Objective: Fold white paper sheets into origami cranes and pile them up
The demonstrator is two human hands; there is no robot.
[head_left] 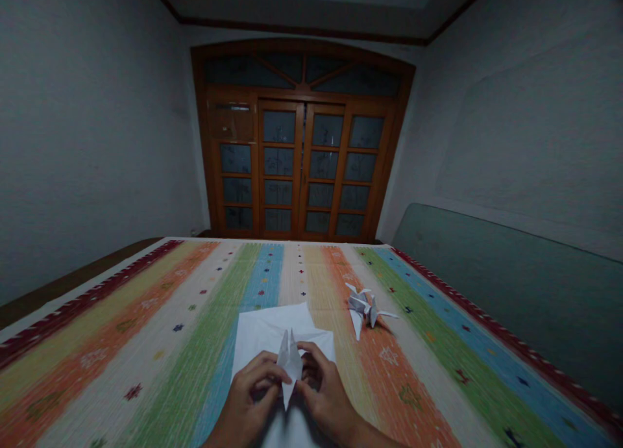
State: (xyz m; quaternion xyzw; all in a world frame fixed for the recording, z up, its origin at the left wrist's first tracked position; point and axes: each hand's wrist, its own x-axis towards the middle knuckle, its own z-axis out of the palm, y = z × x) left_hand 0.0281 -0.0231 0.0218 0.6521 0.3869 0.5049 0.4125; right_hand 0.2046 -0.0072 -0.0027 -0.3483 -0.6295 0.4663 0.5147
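Left hand point(248, 393), right hand point(327, 391), both low, close together, fingers point(309, 356) curled inward

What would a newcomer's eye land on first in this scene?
The eye goes first to the rainbow-striped woven cover spread across the lower view, then to the pointed white paper fold pinched between the left hand and right hand near its edge. A white origami crane lies to their right, and tall wooden glazed doors fill the far wall.

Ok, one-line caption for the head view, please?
Left hand and right hand hold folded white paper over a white sheet on a striped cloth, beside a paper crane.
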